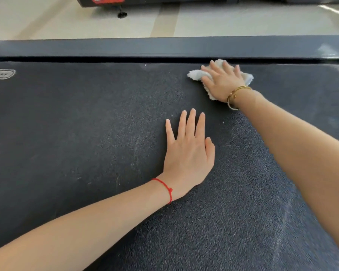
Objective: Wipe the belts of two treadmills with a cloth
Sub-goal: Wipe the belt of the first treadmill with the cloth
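Right hand (pixel 222 83) presses flat, fingers spread, on a soft, light white cloth (pixel 196 74) at the treadmill belt's (pixel 86 124) far edge; left hand (pixel 188 151) rests spread nearby

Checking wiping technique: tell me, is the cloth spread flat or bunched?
Bunched. The cloth shows crumpled lumps around the right hand pressing it onto the belt.

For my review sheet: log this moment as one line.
stage: wiping belt | right hand: flat on white cloth near far edge | left hand: flat on belt, empty
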